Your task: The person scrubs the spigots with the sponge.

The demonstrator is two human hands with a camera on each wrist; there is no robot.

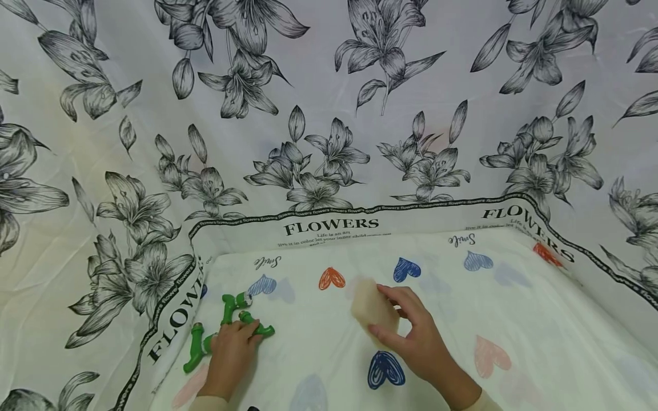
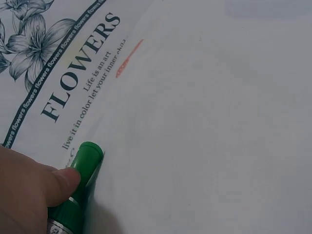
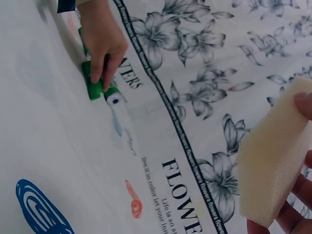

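Note:
My right hand (image 1: 424, 339) grips a thick cream sponge block (image 1: 367, 311) above the cloth, thumb on one side and fingers on the other. The right wrist view shows the sponge (image 3: 270, 165) tilted, its porous face visible. At the left, my left hand (image 1: 231, 357) holds a green, bent tube-like thing (image 1: 264, 329), with its thumb lying along a rounded green end (image 2: 89, 158) in the left wrist view. More green tube parts (image 1: 194, 348) lie around that hand; whether they are all joined is hidden by the hand.
A white cloth (image 1: 437, 365) printed with hearts covers the surface. Floral curtains (image 1: 319, 142) rise at the back and sides, with a lettered border along the edges. A small dark thing (image 1: 253, 409) shows at the bottom edge of the head view.

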